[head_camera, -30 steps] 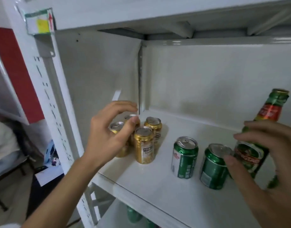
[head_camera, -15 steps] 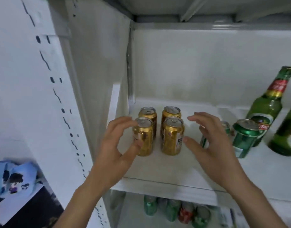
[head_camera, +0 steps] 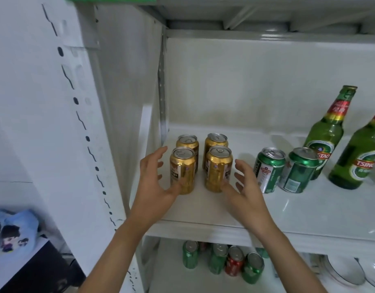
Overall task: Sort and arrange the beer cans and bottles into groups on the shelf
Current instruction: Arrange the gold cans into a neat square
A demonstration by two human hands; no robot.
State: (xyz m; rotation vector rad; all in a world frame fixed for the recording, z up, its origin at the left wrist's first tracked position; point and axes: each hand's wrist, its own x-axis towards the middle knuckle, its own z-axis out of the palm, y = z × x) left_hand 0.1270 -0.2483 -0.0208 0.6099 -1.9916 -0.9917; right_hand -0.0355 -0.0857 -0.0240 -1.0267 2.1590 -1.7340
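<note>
Several gold cans point(head_camera: 218, 168) stand in a square block at the left end of the white shelf point(head_camera: 203, 208). My left hand point(head_camera: 154, 185) cups the block's left side, thumb touching the front left gold can point(head_camera: 182, 170), fingers spread. My right hand point(head_camera: 244, 187) flanks the right side, thumb against the front right can, fingers apart. Neither hand closes around a can. Two green cans point(head_camera: 269, 170) point(head_camera: 299, 170) stand to the right, then two green bottles point(head_camera: 328, 134) point(head_camera: 362, 157).
A white perforated upright point(head_camera: 93, 144) and side panel bound the shelf on the left. The lower shelf holds several green cans point(head_camera: 190, 254) and a red can point(head_camera: 235, 261), with white bowls point(head_camera: 347, 269) at the right. The upper shelf point(head_camera: 267, 9) hangs close overhead.
One second ago my right hand was by the green bottle and cans; it came left to the gold cans. Both hands now bracket the block, and the view has shifted right.
</note>
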